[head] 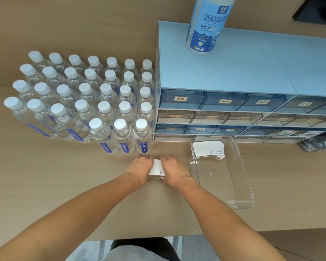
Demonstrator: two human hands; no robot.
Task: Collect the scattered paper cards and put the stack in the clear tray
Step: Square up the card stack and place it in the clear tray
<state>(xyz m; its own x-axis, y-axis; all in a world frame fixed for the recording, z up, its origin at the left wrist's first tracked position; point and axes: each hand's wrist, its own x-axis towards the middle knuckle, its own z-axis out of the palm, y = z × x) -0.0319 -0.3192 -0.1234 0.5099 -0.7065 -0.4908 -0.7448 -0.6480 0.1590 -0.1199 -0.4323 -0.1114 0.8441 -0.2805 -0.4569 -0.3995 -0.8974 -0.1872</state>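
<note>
A small stack of white paper cards (157,169) lies on the beige table, squeezed between my two hands. My left hand (139,167) presses its left side and my right hand (174,170) presses its right side, fingers curled down over the far edge. Just right of my hands sits the clear tray (241,185), a long transparent box. Another stack of white cards (208,150) rests inside the tray at its far end; the near part of the tray holds nothing.
Several rows of water bottles (102,102) with white caps stand at the left and just beyond my hands. A blue drawer cabinet (233,102) stands behind the tray, with a disinfectant bottle (207,25) on top. A black bag (320,142) lies far right.
</note>
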